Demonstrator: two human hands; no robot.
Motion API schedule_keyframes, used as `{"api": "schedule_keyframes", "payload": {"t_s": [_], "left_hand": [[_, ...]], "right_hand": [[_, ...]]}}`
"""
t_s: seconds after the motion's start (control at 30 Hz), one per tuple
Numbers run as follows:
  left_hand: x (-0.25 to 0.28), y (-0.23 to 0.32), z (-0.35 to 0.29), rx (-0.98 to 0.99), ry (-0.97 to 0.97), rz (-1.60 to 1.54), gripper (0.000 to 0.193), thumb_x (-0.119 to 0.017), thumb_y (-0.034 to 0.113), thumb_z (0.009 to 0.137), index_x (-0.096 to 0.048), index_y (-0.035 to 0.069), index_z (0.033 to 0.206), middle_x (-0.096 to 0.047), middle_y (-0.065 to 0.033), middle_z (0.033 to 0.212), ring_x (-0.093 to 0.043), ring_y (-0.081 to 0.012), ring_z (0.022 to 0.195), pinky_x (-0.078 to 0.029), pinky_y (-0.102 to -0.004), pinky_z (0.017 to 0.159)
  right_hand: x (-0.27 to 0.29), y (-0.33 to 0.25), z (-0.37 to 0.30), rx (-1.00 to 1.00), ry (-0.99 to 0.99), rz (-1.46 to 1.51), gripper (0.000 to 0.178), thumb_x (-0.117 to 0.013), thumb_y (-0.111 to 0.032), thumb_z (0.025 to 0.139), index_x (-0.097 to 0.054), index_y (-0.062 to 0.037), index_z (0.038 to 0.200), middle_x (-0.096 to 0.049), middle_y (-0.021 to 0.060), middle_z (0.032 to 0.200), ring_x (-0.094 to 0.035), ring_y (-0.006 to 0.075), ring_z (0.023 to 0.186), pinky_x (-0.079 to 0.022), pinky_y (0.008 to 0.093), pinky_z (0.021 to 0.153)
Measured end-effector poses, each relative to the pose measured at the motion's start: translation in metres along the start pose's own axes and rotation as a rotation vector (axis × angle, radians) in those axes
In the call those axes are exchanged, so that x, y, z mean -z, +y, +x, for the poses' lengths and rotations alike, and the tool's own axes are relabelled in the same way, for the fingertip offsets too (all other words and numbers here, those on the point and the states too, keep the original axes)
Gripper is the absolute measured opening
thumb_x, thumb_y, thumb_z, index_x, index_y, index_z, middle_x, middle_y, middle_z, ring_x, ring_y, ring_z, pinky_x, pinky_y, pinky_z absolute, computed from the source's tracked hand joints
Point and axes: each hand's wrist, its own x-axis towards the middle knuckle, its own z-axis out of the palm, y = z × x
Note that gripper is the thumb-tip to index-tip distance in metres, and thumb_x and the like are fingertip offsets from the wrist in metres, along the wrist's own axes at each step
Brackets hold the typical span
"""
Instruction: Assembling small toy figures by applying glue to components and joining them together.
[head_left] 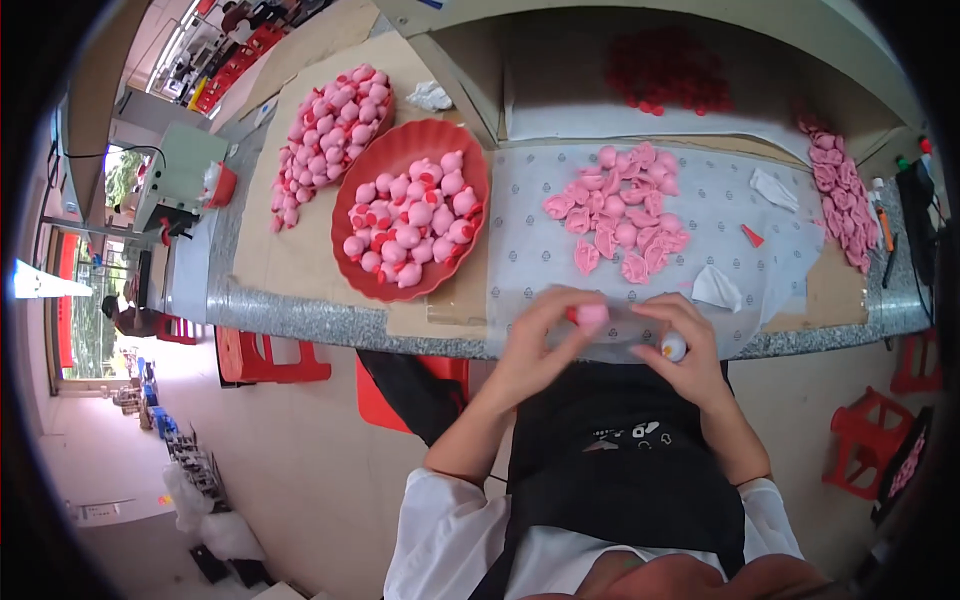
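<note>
Over the front edge of the table, my left hand (535, 345) pinches a small pink piece with a red end (592, 315) between thumb and fingers. A short way to its right, my right hand (697, 352) is curled around a small white bottle with a yellowish tip (674, 347). The two hands are apart. Just beyond them, a loose group of pink ruffled pieces (640, 262) and round pink pieces (613, 206) lies on a printed white sheet (525, 240).
A red scalloped bowl (350, 255) of pink-and-red pieces stands left, beside another heap of them (330, 130). White crumpled tissues (717, 288) and a red scrap (752, 236) lie right. Red pieces (670, 80) fill part of the shelf; ruffled pieces (842, 190) are piled far right.
</note>
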Motion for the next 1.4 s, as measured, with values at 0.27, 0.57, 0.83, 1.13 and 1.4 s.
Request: {"api": "schedule_keyframes", "payload": {"t_s": [0.27, 0.57, 0.83, 1.13, 1.4], "left_hand": [[0.1, -0.014, 0.019, -0.232, 0.63, 1.076, 0.026, -0.056, 0.008, 0.072, -0.054, 0.004, 0.098, -0.052, -0.0124, 0.102, -0.044, -0.0295, 0.101, -0.031, -0.0389, 0.086], [0.011, -0.016, 0.081, -0.391, 0.147, 0.996, 0.024, -0.055, 0.007, 0.068, -0.06, 0.013, 0.091, -0.045, -0.0159, 0.11, -0.034, -0.0334, 0.111, -0.025, -0.0475, 0.092], [-0.014, -0.035, 0.12, -0.398, 0.095, 0.9, 0.018, -0.062, 0.011, 0.063, -0.06, 0.009, 0.081, -0.046, -0.0155, 0.107, -0.034, -0.0335, 0.11, -0.024, -0.0488, 0.091], [-0.02, -0.018, 0.102, -0.213, 0.033, 0.425, 0.027, -0.065, 0.009, 0.063, -0.053, 0.004, 0.087, -0.052, -0.0093, 0.091, -0.052, -0.0216, 0.08, -0.039, -0.0311, 0.071], [-0.057, -0.005, 0.062, 0.052, -0.014, -0.534, 0.037, -0.057, -0.003, 0.072, -0.045, 0.0, 0.108, -0.05, -0.0035, 0.1, -0.05, -0.0095, 0.083, -0.043, -0.0223, 0.071]], "right_hand": [[0.051, 0.012, 0.026, -0.079, 0.163, -0.196, 0.017, -0.055, 0.004, 0.063, -0.054, -0.0009, 0.08, -0.053, 0.0065, 0.084, -0.045, 0.0096, 0.065, -0.034, 0.0195, 0.057], [0.087, 0.059, 0.14, 0.046, 0.054, -0.624, 0.016, -0.055, -0.007, 0.069, -0.053, -0.0027, 0.083, -0.056, 0.0104, 0.082, -0.054, 0.0257, 0.08, -0.04, 0.0299, 0.073], [0.053, 0.1, 0.2, 0.028, 0.112, -0.966, 0.026, -0.061, -0.016, 0.066, -0.055, -0.0093, 0.091, -0.057, 0.0111, 0.083, -0.054, 0.0287, 0.08, -0.042, 0.0374, 0.067], [0.083, 0.039, 0.11, -0.003, 0.159, -0.21, 0.021, -0.053, -0.005, 0.071, -0.054, -0.0037, 0.092, -0.056, 0.006, 0.079, -0.051, 0.0126, 0.069, -0.04, 0.024, 0.062], [0.042, 0.02, 0.007, -0.268, 0.344, 0.47, 0.025, -0.055, 0.001, 0.067, -0.05, 0.0008, 0.092, -0.055, 0.0085, 0.078, -0.05, 0.0115, 0.067, -0.042, 0.0226, 0.061]]}}
